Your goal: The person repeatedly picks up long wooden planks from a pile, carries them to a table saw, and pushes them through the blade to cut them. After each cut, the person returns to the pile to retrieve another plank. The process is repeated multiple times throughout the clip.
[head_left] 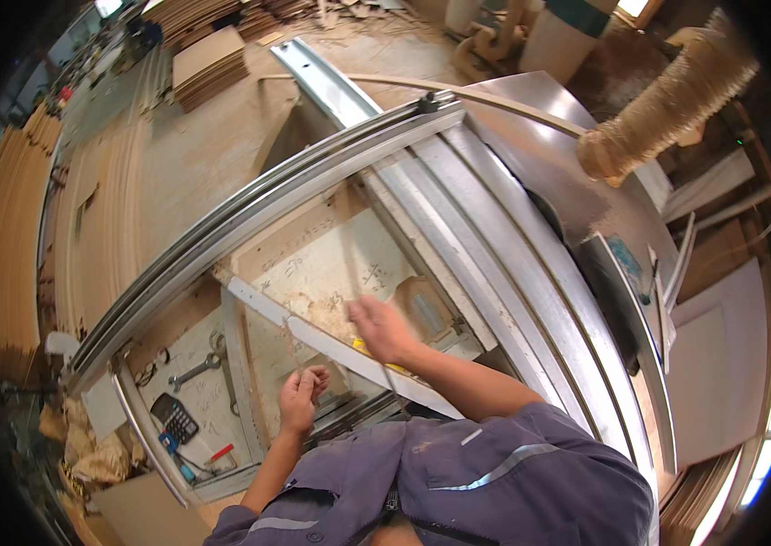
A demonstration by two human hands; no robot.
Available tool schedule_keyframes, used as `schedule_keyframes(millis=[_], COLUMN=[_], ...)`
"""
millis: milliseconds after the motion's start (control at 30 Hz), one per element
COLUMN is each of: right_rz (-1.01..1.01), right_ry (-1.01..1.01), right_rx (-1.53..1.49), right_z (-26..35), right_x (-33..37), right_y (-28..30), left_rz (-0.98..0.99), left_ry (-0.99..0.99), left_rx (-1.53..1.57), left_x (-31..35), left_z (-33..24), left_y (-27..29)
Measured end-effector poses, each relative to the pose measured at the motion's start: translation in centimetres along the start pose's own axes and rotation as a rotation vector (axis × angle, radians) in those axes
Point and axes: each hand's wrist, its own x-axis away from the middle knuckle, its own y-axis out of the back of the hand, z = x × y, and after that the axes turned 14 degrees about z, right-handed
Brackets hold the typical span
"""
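Observation:
My right hand (381,329) is raised over the framed panel of a large metal sliding-table machine, its fingers closed. A thin, pale strip (350,241), smeared by motion, runs up and away from that hand. Lower and to the left, my left hand (302,400) has its fingers curled together near a slanting metal bar (312,338); what they pinch, if anything, is hidden. Beneath both hands lies a pale board (312,259) with handwritten marks. Something small and yellow (358,344) shows beside my right wrist.
A wrench (194,370), a black calculator (174,419) and a red-handled tool (221,452) lie in the left section. Ridged metal table (513,264) spans the right. A dusty hose (667,109) hangs at far right. Stacked boards (8,241) stand at left.

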Motion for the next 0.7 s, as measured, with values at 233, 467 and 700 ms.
schedule_keyframes(millis=[233,467,700], right_rz=[0.104,-0.127,-0.33], right_ry=[0.087,0.131,-0.562], right_rx=[-0.021,0.549,1.315], right_z=[5.9,2.0,0.2], right_x=[-4.0,-7.5,-8.1], right_y=[-1.2,18.0,45.8], left_rz=[0.289,0.043,-0.293], left_ry=[-0.039,-0.195,-0.209], left_rx=[0.313,0.021,-0.238], left_x=[-4.4,-8.4,-14.0], left_z=[-5.5,-6.9,-12.9], left_y=[-7.0,-2.3,3.5])
